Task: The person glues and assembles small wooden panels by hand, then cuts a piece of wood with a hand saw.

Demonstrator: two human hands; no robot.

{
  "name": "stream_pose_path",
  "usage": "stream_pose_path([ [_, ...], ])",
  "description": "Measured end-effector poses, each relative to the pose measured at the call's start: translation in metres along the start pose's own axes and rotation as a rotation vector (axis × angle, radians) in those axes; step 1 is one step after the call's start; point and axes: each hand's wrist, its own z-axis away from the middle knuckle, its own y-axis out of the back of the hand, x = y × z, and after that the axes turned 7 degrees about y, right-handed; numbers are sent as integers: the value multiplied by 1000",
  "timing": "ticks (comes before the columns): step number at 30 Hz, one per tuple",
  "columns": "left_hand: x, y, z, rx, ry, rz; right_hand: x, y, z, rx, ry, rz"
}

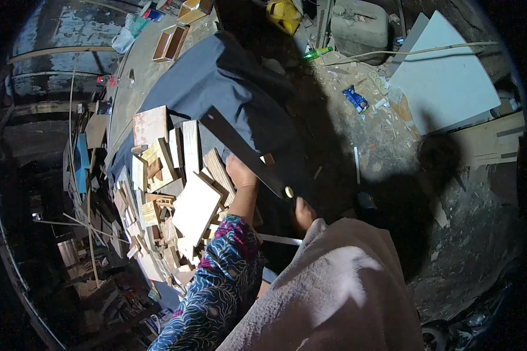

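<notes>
My right hand [303, 215] is closed round the handle end of a handsaw [240, 141], beside a brass-coloured bolt. The long dark blade slants up and left over a dark grey cloth [211, 76]. My left hand [242, 173] is close against the blade's left side, fingers curled and mostly hidden from above. A small piece of wood [267, 158] shows just past the blade's right edge, in line with my left hand, which appears to grip it. Left of my left wrist lies a heap of wood offcuts [196, 207], with a pale square board on top.
Open wooden boxes [171, 44] stand on the tabletop's far end. On the littered floor at right are a grey jerrycan [360, 26], a green bottle [317, 54], a blue wrapper [355, 99] and a large white panel [445, 73]. A brown cloth [334, 286] covers my lap.
</notes>
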Motion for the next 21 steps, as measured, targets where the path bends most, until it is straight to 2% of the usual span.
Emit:
stream_pose_path([
  [3, 8, 2, -4, -64, 70, 105, -3, 10, -7, 22, 14, 12],
  [4, 7, 3, 0, -95, 118, 150, -17, 21, -22, -127, -121, -33],
  [5, -3, -4, 0, -51, 93, 186, -20, 26, -31, -164, -135, -7],
  [6, 17, 9, 3, 12, -9, -67, -25, 29, -39, -195, -139, 17],
  [7, 14, 10, 1, -9, -71, -115, -38, 43, -45, -200, -117, 16],
  [9, 7, 6, -3, 0, -136, -132, -59, 75, -53, -240, -211, -78],
  [10, 13, 10, -5, 20, -129, -126, -60, 75, -53, -242, -189, -72],
  [13, 28, 21, -7, -161, 96, -299, -62, 72, -50, -91, -223, -231],
  [14, 30, 20, -5, -147, 102, -290, -62, 72, -51, -92, -206, -226],
  [16, 33, 15, 0, 19, 64, -394, -63, 73, -53, -112, -231, -219],
  [17, 34, 19, -3, -146, 163, -336, -64, 72, -51, -68, -209, -152],
  [20, 27, 11, -3, -81, 130, -496, -66, 75, -54, -61, -161, -32],
  [21, 18, 6, -5, -149, 154, -528, -60, 72, -50, -57, -157, -29],
])
